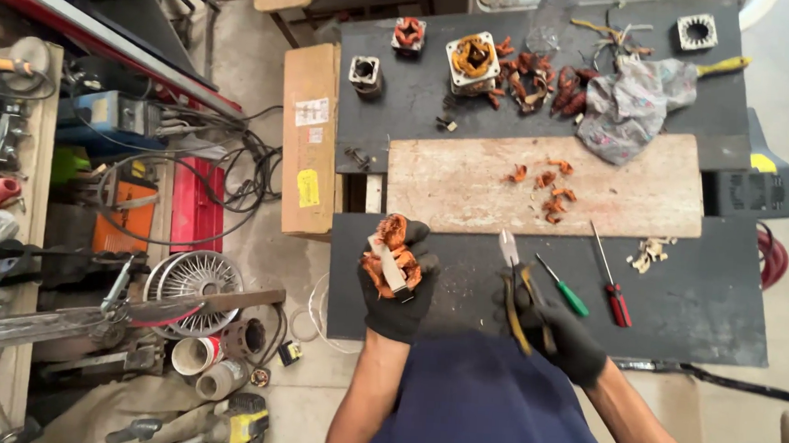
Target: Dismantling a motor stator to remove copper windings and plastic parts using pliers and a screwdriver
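my left hand wrapped around a motor stator with copper windings, above table edge | right hand gripping pliers (yellow handles) | green screwdriver just beside

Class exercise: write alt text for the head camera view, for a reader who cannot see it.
A person's gloved left hand holds a stator wound with copper wire while the right hand holds pliers over a dark workbench. Two screwdrivers lie beside a wooden board.
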